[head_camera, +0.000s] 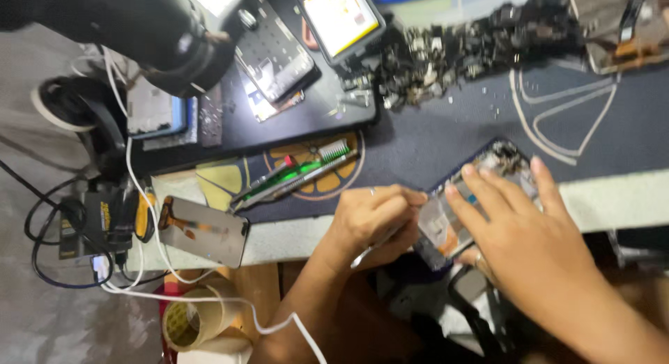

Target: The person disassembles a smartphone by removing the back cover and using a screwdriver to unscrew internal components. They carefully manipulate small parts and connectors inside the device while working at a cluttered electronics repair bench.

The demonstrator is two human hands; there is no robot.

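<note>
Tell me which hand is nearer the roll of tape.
Left. The left hand, gripping tweezers, sits up and right of the tape roll; the right hand lies farther right, on the opened phone.

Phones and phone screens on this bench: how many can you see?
4: opened phone under both hands, lit phone top centre, dismantled phone beside it, loose screen panel at the front-left edge. The parts heap may hide more.

The left hand (373,221) holds thin metal tweezers (376,247) against an opened phone (474,196) that the right hand (519,228) steadies at the worktop (446,137) edge.
</note>
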